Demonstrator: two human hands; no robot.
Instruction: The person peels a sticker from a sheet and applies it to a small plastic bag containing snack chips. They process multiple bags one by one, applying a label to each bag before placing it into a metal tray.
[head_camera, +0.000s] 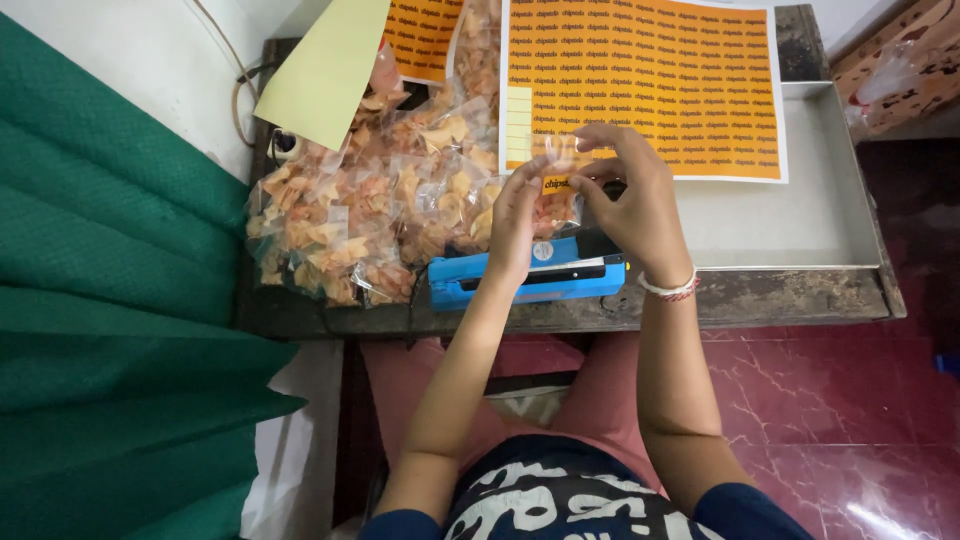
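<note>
My left hand (515, 222) and my right hand (630, 195) hold one small clear packet of orange snack chips (557, 205) between them, above a blue heat sealer (530, 275). An orange sticker sits on the packet's front near my left fingertips. The right hand pinches the packet's top edge. A thread bracelet is on my right wrist. A large orange sticker sheet (660, 80) lies just beyond the hands, with part of its left column peeled away.
A heap of filled clear snack packets (360, 215) lies on the left of the dark wooden table (760, 295). A shallow grey tray (820, 200) holds the sticker sheet. A pale yellow backing sheet (325, 70) and green cloth (110, 280) lie to the left.
</note>
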